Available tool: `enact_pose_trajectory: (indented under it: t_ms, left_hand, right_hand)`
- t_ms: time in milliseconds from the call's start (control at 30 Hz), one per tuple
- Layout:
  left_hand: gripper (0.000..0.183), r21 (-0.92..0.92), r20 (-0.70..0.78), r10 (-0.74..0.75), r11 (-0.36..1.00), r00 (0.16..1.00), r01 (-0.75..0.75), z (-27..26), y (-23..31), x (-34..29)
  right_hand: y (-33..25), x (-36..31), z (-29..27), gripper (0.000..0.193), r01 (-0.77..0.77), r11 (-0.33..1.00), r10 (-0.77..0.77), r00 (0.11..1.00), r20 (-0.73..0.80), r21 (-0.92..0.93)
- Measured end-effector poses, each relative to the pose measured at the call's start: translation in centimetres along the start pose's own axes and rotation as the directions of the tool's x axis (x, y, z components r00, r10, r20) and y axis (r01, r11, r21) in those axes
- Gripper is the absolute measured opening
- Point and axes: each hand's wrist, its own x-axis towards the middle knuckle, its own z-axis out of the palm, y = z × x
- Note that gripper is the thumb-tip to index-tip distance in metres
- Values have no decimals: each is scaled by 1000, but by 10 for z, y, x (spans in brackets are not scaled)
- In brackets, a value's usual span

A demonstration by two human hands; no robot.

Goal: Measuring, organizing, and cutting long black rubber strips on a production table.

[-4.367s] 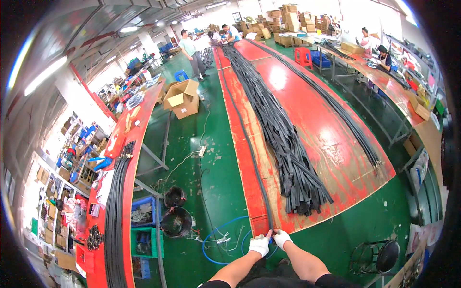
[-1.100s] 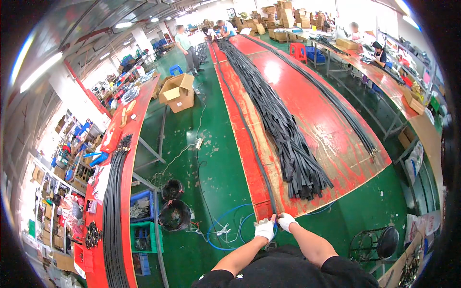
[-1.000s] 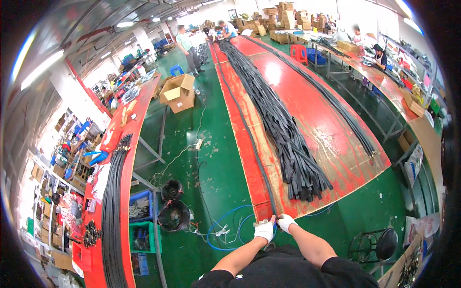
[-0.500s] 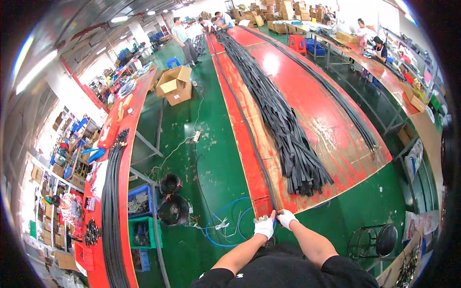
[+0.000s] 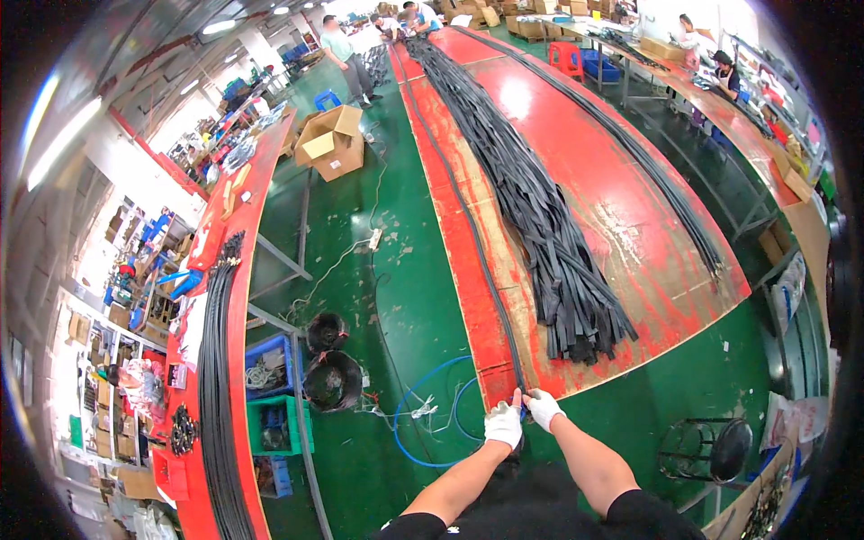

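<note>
At the near edge of the long red table (image 5: 553, 135), my left hand (image 5: 504, 426) and my right hand (image 5: 544, 409) are side by side in white gloves with bare fingertips. Both are closed on the near end of a long black strip (image 5: 499, 306), which runs up the table's left side to the far end. The gloves partly hide that end. Just right of it lies a thick heap of flat black strips (image 5: 553, 247). A thinner bundle of black strips (image 5: 650, 184) runs along the right side of the table.
Left stands a red bench (image 5: 250, 243) with black cables (image 5: 216, 387); crates and black buckets (image 5: 333, 380) sit beside it. A blue hose (image 5: 398, 430) curls on the green floor. A stool (image 5: 727, 450) stands at right. An open carton (image 5: 335, 157) lies farther off. Several people work at the far end and right.
The view has shifted slightly, so the scene sits a little differently. Both hands stay together on the strip's end, with only a slight change in finger position.
</note>
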Motion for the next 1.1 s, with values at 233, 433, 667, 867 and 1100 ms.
enact_pose_trajectory:
  t_ms: [233,433,667,867,1100]
  left_hand:
    - [74,34,-82,-5,999,997,8,8,19,7]
    - [62,79,-98,-12,997,995,20,8,15,4]
    - [70,43,-37,-24,999,999,25,3,13,11]
    - [65,24,17,-12,1000,1000,12,10,14,14]
    - [77,31,-8,1,1000,1000,-1,26,1,17]
  right_hand:
    - [26,16,-9,49,79,997,-79,996,-33,4]
    - [13,8,0,45,107,959,-141,983,-115,-261]
    - [11,3,-1,45,109,941,-162,976,-144,-320]
    - [24,10,-7,45,77,957,-113,987,-114,-281]
    - [16,3,-1,45,81,957,-121,984,-128,-279]
